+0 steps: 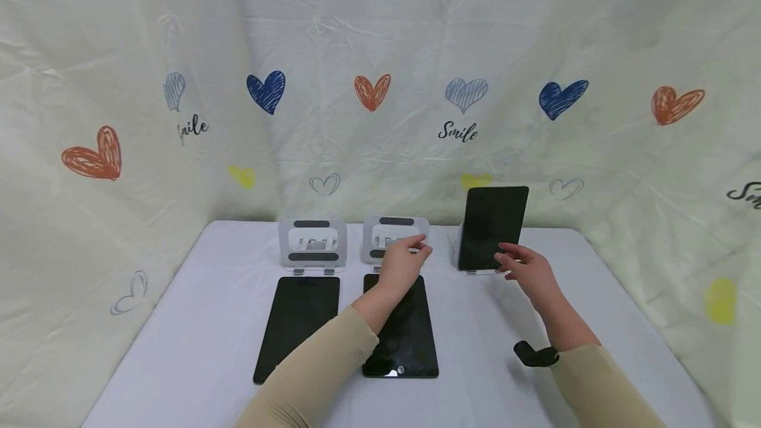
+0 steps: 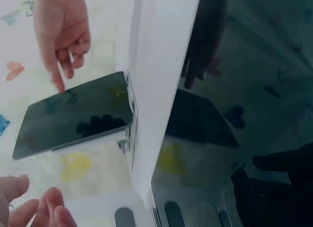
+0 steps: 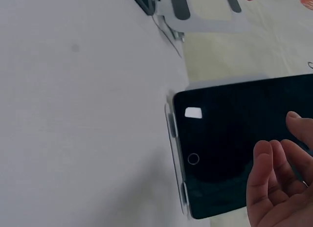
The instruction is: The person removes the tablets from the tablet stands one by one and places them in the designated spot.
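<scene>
Backdrop (image 1: 380, 51): cream fabric sheet, creased and wrinkled, draped across rear and both sides to form three-sided enclosure around work area. Print on sheet: scribbled hearts in dark blue, orange-red, pale grey-blue and yellow, plus outlined hearts and the word "Smile" in black script. Seams visible as vertical folds left of centre and toward right. Table (image 1: 196, 322): flat top, white to pale lavender, rounded far corners, pushed against rear fabric. Lower edge of fabric meets tabletop along rear and sides. Lighting: even, diffuse, soft shadows only on tabletop. Floor, windows and room walls hidden behind fabric
</scene>
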A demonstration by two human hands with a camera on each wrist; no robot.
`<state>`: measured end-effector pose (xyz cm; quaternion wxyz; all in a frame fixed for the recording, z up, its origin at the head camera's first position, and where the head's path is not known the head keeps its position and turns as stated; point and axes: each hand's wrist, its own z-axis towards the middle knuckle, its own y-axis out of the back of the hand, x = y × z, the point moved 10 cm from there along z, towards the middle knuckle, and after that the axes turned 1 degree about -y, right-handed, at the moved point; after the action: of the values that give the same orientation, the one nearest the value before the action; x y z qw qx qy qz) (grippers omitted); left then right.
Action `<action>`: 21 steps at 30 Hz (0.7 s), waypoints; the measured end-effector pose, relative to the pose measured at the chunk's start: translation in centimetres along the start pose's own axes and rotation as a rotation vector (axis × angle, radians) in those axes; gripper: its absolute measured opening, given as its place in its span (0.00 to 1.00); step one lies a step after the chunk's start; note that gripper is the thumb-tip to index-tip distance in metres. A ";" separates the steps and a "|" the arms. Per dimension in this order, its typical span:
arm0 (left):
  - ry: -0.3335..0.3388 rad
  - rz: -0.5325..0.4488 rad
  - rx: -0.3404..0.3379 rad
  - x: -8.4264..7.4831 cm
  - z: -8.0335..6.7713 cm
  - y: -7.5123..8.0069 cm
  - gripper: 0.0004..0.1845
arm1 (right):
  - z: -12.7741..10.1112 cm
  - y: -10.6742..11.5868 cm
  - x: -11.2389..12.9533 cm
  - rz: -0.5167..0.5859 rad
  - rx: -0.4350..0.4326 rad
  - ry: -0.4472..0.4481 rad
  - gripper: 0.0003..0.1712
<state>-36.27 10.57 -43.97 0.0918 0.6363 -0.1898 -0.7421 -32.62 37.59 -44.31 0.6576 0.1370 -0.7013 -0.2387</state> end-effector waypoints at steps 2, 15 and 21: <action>-0.007 -0.011 -0.021 -0.4 0.6 -0.7 0.21 | 0.3 0.9 -0.2 0.014 -0.035 0.005 0.33; -0.076 0.002 -0.118 -3.4 3.8 -3.8 0.19 | 3.7 5.3 -0.6 0.035 -0.260 -0.042 0.32; -0.050 0.030 -0.122 -3.6 4.9 -4.7 0.19 | 5.1 6.1 -0.9 0.028 -0.313 -0.049 0.33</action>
<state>-39.96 17.07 -42.00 0.1367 0.6079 -0.1558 -0.7665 -36.81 44.03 -42.03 0.6570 0.0170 -0.6731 -0.3391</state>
